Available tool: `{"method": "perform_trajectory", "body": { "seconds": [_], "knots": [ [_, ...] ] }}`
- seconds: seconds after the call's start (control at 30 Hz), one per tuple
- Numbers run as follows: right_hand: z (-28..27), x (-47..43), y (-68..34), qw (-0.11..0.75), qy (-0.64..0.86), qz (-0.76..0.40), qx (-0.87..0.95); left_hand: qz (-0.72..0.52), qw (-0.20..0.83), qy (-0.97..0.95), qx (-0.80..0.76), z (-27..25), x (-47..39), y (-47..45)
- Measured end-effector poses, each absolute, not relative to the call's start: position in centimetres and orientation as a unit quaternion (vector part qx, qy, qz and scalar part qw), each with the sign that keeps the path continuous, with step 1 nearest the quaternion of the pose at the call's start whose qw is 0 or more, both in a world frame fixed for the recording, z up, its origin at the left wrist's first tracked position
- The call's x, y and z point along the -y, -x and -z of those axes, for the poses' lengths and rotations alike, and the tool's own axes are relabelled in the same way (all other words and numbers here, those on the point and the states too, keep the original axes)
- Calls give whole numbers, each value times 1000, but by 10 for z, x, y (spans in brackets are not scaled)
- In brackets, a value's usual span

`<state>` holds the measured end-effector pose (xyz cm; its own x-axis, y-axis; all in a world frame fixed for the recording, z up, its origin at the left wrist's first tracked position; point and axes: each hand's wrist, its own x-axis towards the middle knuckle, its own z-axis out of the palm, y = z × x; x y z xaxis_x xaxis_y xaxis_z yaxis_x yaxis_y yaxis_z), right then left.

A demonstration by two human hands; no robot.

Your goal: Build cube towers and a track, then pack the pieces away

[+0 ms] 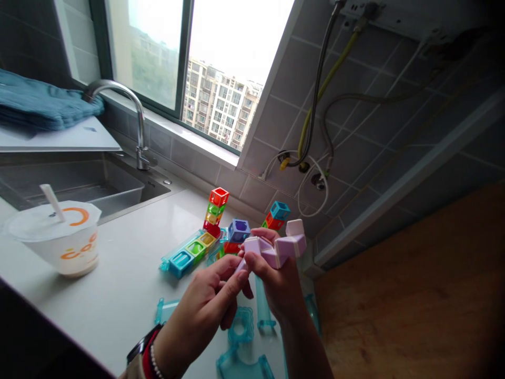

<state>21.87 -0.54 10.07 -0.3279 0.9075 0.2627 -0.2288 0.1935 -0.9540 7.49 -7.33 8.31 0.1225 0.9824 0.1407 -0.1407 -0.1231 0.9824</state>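
L hand [207, 297] grip pinches near end of lilac blocks [290, 246]; R hand [274, 281] grip clasps the rest, held above white bench [122, 300]. Cup [77, 234], L side: orange lettering, starts "Co", rest unclear.

Bright Glare, Dark Corners

Daylight enters through the window [184, 68], its sky [236, 37] burnt out white. The table [130, 258] carries a soft sheen; the tiled wall [359, 131] and wooden surface [394, 295] at right sink into gloom. Edges stretch and darken (the upper right is nearly black), though the pale purple blocks [284, 248] look fairly sharp.
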Motion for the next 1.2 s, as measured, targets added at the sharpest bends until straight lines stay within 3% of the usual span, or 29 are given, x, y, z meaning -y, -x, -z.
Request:
{"method": "perform_trajectory", "body": {
  "seconds": [0.3, 0.57, 0.73, 0.83, 0.97, 1.2],
  "knots": [
    [-113, 9, -230, 453, 254, -552, 652, -500, 683, -435, -307, -89, 73, -76],
    [-120, 12, -238, 404, 158, -615, 658, -424, 807, -365, -191, -86, 71, -74],
    [-116, 5, -238, 405, 197, -621, 642, -474, 784, -350, -197, -85, 70, -76],
    [-113, 2, -236, 399, 291, -555, 670, -509, 749, -359, -228, -85, 68, -76],
    [-111, 3, -234, 415, 338, -467, 704, -508, 737, -376, -241, -85, 67, -74],
    [-109, 9, -236, 434, 342, -468, 690, -469, 760, -368, -257, -87, 67, -69]
  ]
}}
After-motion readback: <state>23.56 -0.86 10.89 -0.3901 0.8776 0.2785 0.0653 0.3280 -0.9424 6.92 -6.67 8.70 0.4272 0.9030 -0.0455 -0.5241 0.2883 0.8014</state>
